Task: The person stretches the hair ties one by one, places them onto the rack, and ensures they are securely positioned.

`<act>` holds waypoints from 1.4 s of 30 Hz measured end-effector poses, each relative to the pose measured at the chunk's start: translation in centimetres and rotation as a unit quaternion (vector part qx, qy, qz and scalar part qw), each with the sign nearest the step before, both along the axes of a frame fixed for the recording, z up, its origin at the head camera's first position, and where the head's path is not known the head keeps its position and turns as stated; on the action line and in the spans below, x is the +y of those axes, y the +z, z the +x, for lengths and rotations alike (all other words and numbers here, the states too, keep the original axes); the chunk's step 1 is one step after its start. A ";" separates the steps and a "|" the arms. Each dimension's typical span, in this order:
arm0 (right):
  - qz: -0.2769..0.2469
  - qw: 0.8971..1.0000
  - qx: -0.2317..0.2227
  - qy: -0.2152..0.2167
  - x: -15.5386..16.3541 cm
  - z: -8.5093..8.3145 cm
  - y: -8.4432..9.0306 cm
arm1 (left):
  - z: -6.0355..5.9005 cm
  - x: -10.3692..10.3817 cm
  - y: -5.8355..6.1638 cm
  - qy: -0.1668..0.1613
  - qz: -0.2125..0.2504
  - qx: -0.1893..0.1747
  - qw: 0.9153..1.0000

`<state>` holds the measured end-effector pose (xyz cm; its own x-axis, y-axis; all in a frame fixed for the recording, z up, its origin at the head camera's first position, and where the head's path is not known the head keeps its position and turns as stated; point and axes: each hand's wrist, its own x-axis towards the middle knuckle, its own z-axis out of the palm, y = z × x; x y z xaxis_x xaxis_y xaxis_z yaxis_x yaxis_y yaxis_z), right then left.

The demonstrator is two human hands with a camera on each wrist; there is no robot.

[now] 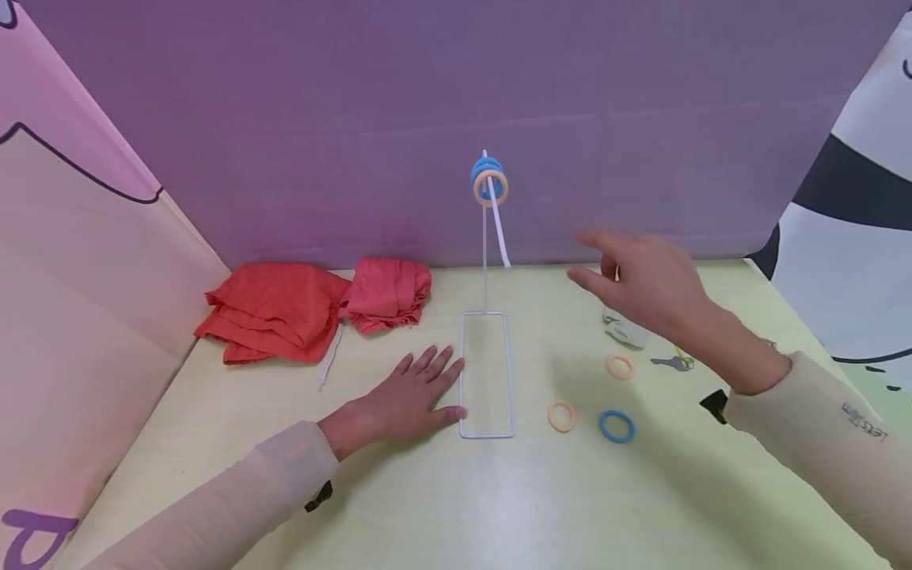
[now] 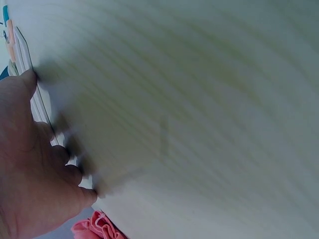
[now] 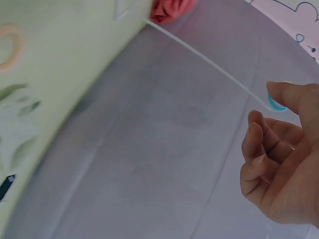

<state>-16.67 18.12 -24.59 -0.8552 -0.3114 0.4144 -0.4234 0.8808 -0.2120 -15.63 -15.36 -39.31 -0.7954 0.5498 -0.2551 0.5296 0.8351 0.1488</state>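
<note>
My left hand lies spread on the table, its thumb and fingertips at the left side of the white wire base of a stand. From the stand's top, an arm slopes toward me and carries blue rings with a peach ring in front. To the right of the stand, my right hand hangs in the air, holding nothing. Its thumb and index finger reach out apart, while the other fingers are loosely bent in the right wrist view. Nearer me lie two peach rings and a blue ring.
Red cloth and a folded pinkish-red cloth lie at the back left, beside a white cord. Below my right hand are a small whitish item and a key. A purple wall closes the table's back.
</note>
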 end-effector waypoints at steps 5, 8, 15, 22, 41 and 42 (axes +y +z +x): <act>0.032 0.994 -0.098 -0.018 2.9 1.1 -2.4 | 0.0 0.0 0.1 -0.001 0.005 0.001 1.000; 0.046 0.989 -0.138 -0.019 4.5 1.5 -4.5 | 0.0 0.0 0.2 -0.005 0.006 0.000 1.000; 0.063 0.972 -0.222 -0.038 6.6 2.0 -9.0 | -0.2 0.0 0.1 -0.001 0.000 0.000 1.000; 0.106 0.964 -0.239 -0.055 7.1 1.6 -12.0 | -0.1 0.0 0.2 -0.007 0.007 -0.002 1.000; 0.076 0.970 -0.226 -0.057 6.7 1.0 -13.6 | 0.0 0.1 0.3 -0.006 0.010 -0.003 1.000; 0.076 0.970 -0.223 -0.056 6.6 1.0 -13.6 | 0.0 0.1 0.4 -0.005 0.011 -0.004 1.000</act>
<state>-15.66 24.77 -38.20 -0.9709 -0.2348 -0.0482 -0.2193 0.9514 -0.2164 -15.59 -15.30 -38.95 -0.7873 0.5638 -0.2494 0.5374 0.8259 0.1705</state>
